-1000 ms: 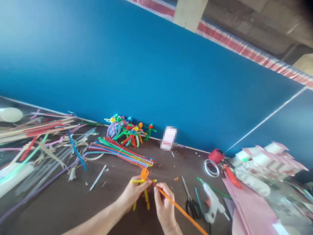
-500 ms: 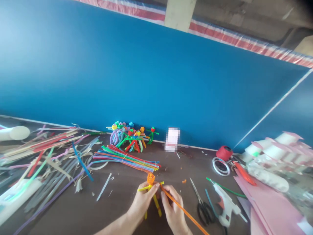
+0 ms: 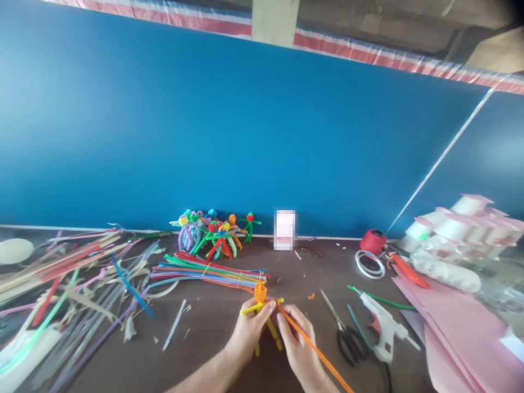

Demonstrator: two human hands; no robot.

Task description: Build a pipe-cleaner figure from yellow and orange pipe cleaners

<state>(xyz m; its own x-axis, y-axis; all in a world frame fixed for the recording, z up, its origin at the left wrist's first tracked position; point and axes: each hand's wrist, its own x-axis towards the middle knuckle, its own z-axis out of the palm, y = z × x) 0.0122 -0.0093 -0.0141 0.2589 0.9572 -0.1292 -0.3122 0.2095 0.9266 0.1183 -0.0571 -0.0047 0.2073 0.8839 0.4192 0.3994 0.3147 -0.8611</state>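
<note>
My left hand (image 3: 249, 332) holds a small figure of twisted pipe cleaners (image 3: 262, 308), which has an orange head and yellow arms and legs. My fingers cover part of its body. My right hand (image 3: 299, 349) pinches a long orange pipe cleaner (image 3: 315, 349) close to the figure, and the strand runs down toward the table's near edge. The two hands nearly touch. Where the orange strand meets the figure is partly hidden by my fingers.
A banded bundle of coloured pipe cleaners (image 3: 208, 271) lies just beyond my hands. Finished figures (image 3: 213, 233) stand against the blue wall (image 3: 245, 120). Scissors (image 3: 350, 343) and a white glue gun (image 3: 382, 328) lie to the right, beside pink sheets (image 3: 462, 333).
The view has swung from tilted to nearly level. My hands and the figure sit further right in the picture, and the orange pipe cleaner stays pinched in my right hand.
</note>
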